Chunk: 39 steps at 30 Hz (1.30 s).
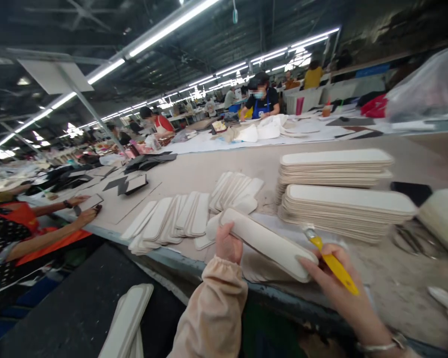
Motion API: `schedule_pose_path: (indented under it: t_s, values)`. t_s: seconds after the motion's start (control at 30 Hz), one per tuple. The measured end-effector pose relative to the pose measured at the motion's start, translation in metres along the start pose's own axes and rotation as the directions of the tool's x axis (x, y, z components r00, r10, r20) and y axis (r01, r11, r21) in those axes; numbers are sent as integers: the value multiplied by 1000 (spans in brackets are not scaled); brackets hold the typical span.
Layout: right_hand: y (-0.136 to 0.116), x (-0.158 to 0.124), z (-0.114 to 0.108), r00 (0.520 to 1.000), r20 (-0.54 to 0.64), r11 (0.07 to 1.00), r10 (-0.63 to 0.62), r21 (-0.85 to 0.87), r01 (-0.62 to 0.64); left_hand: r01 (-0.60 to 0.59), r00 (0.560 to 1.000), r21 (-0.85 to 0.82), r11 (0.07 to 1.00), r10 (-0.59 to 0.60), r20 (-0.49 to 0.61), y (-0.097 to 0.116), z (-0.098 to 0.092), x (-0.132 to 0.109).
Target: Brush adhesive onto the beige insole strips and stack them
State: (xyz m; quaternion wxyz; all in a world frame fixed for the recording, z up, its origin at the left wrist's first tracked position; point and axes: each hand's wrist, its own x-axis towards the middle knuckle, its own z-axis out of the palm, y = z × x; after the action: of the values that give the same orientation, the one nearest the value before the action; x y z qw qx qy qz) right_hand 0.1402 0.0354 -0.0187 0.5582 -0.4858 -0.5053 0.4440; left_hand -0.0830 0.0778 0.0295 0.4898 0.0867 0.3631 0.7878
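A long white padded strip with rounded ends is held slantwise above the near edge of the table. My left hand grips its far left end, thumb on top. At the lower right end, the fingers of my right hand pinch the strip. That same hand also carries a yellow-handled brush, its pale bristles pointing up and left. Just left of the strip, similar white pieces lie fanned out in overlapping rows. Two tall stacks of strips stand beyond my right hand.
Scissors lie right of the stacks, near a dark flat piece. More strips rest on a dark surface at lower left. At the left, a co-worker's hands handle a piece at the same table. Other people work farther back.
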Motion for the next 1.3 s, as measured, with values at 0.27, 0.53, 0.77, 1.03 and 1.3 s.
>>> schedule_pose_path:
  t_s: [0.27,0.53,0.77,1.03,1.3]
  values:
    - [-2,-1,0,999,-21,998,-31,-55,29,-10,999,-25,1000,9,-32,4,-1,1]
    - [2,-5,1,996,-79,999,-33,-1,33,-22,997,-14,1000,21,-68,3,-1,5]
    - [-10,-7,5,996,-80,999,-39,-22,37,-14,993,34,999,18,-117,3,-1,6]
    - [-15,-4,-2,998,-66,999,-24,43,27,116,991,120,986,-107,-82,2,-2,9]
    - [-19,15,-47,952,-277,990,-129,26,141,164,952,481,862,-266,153,0,-4,-9]
